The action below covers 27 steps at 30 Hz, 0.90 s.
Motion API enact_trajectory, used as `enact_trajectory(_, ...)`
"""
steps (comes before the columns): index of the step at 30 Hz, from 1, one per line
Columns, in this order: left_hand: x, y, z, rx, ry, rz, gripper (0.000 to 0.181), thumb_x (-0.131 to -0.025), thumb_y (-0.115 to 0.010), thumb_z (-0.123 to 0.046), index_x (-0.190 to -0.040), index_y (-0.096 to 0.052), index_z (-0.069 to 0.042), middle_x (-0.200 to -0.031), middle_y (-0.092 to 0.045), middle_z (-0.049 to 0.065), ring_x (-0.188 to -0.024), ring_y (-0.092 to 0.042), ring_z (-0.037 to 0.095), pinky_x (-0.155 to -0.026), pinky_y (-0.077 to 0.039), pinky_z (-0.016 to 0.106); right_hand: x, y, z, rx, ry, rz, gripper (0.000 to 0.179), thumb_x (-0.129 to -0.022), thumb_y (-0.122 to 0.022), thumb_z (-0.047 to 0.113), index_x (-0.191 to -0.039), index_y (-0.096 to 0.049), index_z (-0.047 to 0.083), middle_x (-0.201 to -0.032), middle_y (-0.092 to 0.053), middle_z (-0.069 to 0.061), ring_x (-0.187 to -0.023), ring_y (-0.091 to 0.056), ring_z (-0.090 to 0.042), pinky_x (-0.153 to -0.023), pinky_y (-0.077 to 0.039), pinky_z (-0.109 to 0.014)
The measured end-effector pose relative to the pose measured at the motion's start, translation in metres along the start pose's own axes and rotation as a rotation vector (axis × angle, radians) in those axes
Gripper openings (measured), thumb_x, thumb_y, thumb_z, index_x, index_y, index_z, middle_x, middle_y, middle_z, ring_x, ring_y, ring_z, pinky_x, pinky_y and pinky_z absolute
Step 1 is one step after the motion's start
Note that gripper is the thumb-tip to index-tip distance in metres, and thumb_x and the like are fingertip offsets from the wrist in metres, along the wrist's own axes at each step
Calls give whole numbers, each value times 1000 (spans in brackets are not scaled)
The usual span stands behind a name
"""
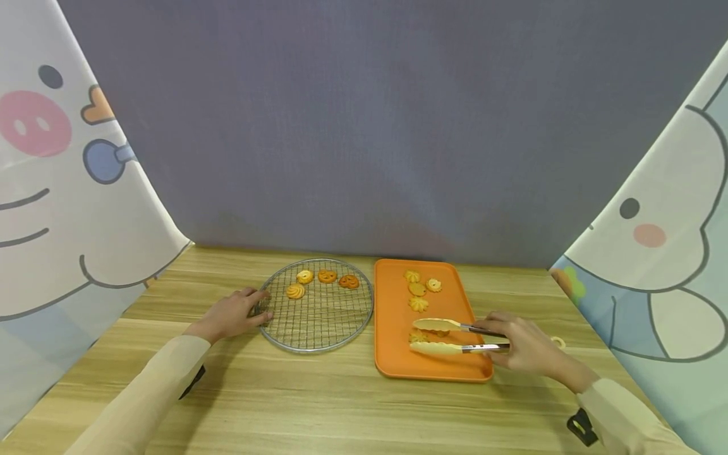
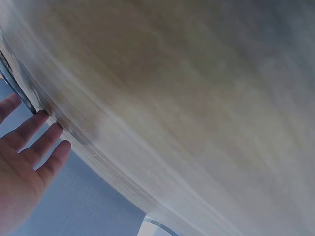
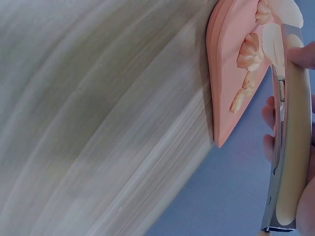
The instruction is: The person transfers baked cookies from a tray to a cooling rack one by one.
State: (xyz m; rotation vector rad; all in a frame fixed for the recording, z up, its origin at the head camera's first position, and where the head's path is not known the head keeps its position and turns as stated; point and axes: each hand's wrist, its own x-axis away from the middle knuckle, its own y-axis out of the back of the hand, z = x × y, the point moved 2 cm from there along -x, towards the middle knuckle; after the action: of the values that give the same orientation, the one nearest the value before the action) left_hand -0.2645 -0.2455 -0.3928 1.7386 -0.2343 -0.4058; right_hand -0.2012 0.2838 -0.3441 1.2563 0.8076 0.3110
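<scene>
Metal tongs with cream scalloped tips (image 1: pixel 440 324) are gripped by my right hand (image 1: pixel 526 344). Their spread arms reach over the near part of the orange tray (image 1: pixel 392 322), around a flower-shaped cookie (image 1: pixel 419 337) and another one partly hidden by the upper tip. In the right wrist view, fingers wrap the cream handle (image 3: pixel 297 132). My left hand (image 1: pixel 233 314) rests at the left rim of the round wire rack (image 1: pixel 327 349), its fingers extended and touching the edge. Several cookies lie on the rack's far half, among them a swirl cookie (image 1: pixel 295 291) and a pretzel-shaped cookie (image 1: pixel 349 282).
Farther back on the tray lie more cookies, including a flower-shaped one (image 1: pixel 418 304) and a round one (image 1: pixel 434 285). Rack and tray stand side by side on the wooden table (image 1: pixel 318 404). A grey partition (image 1: pixel 364 139) rises behind, with printed cloth panels (image 1: pixel 654 265) at both sides.
</scene>
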Motion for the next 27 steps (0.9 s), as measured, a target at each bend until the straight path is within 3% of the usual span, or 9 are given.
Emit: enact_trajectory(27,-1,-2,1,-21,11,11,59,-86,-55,-49,-129,-50,-8,-123,-52,25,-106,-53,46,-76,-47,58,0,-1,1,-4,21,19,41,-66,-78,16,-104,-67,9,-93,-61,1,-60,-38,5,-48,-32,-14)
